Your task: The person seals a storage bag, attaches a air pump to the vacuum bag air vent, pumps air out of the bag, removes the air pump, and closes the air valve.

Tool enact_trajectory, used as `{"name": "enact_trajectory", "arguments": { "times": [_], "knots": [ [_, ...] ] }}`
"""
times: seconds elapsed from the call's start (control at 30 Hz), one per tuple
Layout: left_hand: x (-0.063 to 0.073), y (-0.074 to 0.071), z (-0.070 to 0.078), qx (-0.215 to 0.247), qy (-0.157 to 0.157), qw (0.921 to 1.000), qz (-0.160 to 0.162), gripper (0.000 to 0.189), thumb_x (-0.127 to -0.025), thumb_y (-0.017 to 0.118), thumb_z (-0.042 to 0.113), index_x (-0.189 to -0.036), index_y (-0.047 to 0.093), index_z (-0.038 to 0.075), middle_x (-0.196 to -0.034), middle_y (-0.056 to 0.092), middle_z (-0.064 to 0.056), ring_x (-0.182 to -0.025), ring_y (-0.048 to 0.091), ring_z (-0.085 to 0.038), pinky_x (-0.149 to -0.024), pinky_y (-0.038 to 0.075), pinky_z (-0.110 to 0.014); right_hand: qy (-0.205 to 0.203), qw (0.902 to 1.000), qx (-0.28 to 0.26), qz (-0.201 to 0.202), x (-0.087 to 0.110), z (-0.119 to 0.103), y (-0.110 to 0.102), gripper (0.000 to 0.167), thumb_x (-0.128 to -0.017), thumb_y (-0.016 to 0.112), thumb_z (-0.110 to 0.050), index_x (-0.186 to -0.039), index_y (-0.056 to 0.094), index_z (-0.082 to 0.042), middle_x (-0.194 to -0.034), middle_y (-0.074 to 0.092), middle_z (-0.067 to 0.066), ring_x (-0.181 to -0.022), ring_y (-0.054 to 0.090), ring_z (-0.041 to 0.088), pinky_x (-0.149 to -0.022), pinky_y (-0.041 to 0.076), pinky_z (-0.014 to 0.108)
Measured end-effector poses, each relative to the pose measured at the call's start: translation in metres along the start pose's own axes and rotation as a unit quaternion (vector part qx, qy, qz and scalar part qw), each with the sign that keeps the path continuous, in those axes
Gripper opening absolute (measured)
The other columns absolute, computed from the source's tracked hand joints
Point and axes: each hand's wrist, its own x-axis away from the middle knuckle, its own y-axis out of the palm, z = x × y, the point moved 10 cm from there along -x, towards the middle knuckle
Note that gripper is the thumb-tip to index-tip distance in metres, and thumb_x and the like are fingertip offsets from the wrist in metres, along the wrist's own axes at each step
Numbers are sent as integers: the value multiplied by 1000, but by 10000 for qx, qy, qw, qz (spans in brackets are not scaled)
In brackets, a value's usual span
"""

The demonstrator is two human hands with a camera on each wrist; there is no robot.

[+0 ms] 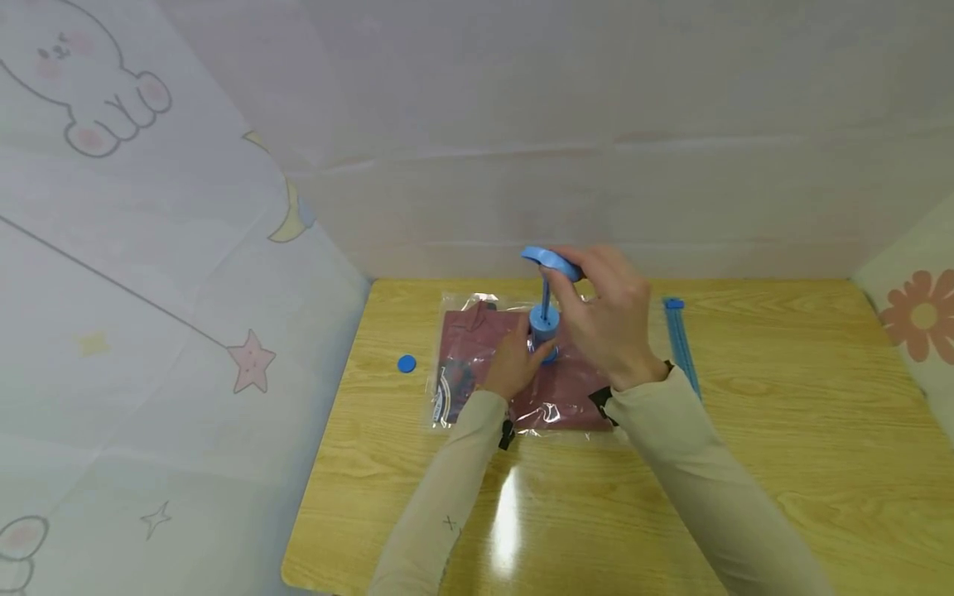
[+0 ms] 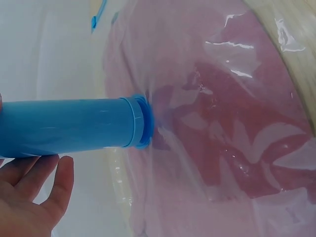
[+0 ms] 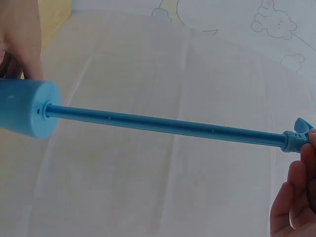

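A blue hand pump stands upright on the valve of a clear vacuum bag. Folded maroon cloth lies inside the bag. My left hand grips the pump's barrel, its fingers round the side. My right hand holds the blue pump handle high above the barrel. Between them the long rod is drawn well out, as the right wrist view shows.
A round blue cap lies on the wooden table left of the bag. Right of the bag is a blue zip strip with a slider. A pale wall rises right behind the table.
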Motion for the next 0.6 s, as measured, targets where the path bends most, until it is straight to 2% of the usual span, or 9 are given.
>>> {"name": "enact_trajectory", "arguments": {
  "times": [0.17, 0.3, 0.43, 0.6],
  "knots": [
    [0, -2, 1, -129, 34, 9999, 109, 56, -92, 66, 33, -137, 39, 12, -117, 68, -14, -107, 67, -28, -92, 54, -40, 134, 9991, 237, -330, -1, 6, 3, 13, -86, 68, -4, -95, 70, 5, -83, 69, 17, -75, 64, 25, -73, 48, 21],
    [0, -2, 1, -135, 56, 9998, 145, 56, -92, 66, 32, -137, 39, 12, -117, 68, -14, -107, 67, -27, -90, 55, -40, 320, 9979, 191, -539, -1, 10, 5, 12, -88, 66, -5, -95, 70, 5, -85, 69, 17, -75, 63, 23, -72, 46, 17],
    [1, -2, -1, -25, 8, 10000, 95, 57, -92, 66, 31, -138, 39, 12, -120, 67, -13, -110, 65, -27, -93, 54, -40, 562, 9968, 49, -558, -1, 13, 6, 12, -87, 67, -4, -93, 70, 5, -84, 69, 17, -73, 60, 22, -69, 46, 21],
    [0, -2, -4, -19, -63, 10000, 7, 58, -93, 64, 35, -139, 37, 14, -121, 67, -12, -113, 64, -26, -95, 53, -39, 586, 9960, 60, -673, -2, 11, 11, 11, -84, 71, -4, -89, 70, 6, -82, 70, 15, -72, 60, 22, -68, 46, 23]
  ]
}}
